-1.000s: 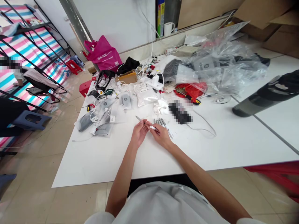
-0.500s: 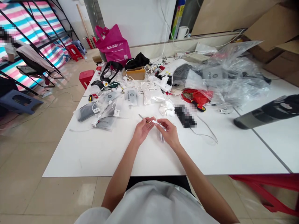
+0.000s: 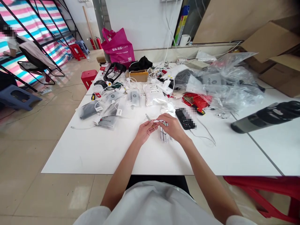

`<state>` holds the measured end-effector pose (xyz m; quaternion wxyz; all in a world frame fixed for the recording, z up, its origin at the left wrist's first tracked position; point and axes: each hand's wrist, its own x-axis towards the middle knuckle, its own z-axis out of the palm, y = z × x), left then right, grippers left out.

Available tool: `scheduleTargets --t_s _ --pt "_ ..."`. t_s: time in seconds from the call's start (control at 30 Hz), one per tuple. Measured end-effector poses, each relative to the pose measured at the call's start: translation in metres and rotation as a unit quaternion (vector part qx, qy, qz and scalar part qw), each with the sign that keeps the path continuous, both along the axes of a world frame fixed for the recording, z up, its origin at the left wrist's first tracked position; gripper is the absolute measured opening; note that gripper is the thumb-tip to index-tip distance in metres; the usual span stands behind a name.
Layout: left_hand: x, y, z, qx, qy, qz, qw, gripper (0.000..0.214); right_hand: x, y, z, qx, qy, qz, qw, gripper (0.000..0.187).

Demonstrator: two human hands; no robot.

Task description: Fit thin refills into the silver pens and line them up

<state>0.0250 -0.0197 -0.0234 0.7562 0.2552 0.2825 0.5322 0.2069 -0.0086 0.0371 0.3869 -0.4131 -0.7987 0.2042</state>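
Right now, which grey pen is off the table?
The pen held between left hand and right hand; the other pens lie together on the table.

The pen (image 3: 148, 117) I hold is grey, with a white piece at the middle. The other pens (image 3: 164, 137) are also grey and white. The table (image 3: 105, 153) is plain white. The shopping bag (image 3: 118, 47) is magenta with white print. The small stool (image 3: 88, 78) is red and the low stool (image 3: 16, 98) is grey-blue. The sheet (image 3: 21, 9) has stripes of pink, blue and white. The bottle (image 3: 267, 117) is black and dark grey. The mug (image 3: 185, 39) is white, the boxes (image 3: 276, 40) are brown, and my shirt (image 3: 159, 203) is pale grey.
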Motion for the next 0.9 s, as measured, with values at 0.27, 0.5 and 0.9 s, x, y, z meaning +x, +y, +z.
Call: scheduleTargets --t_s 0.27,0.5,0.9 --pt "0.003 0.0 0.001 -0.043 -0.03 0.013 0.999 0.023 0.003 0.001 0.025 -0.013 -0.034 0.006 0.999 0.016" --pt "0.001 0.005 -0.005 -0.049 -0.042 0.042 0.997 0.02 0.012 0.001 0.006 -0.065 0.121 -0.078 0.987 0.027" --pt "0.002 0.006 -0.01 -0.048 -0.027 0.022 0.998 0.02 -0.011 -0.004 -0.047 -0.159 0.267 -0.102 0.945 0.046"
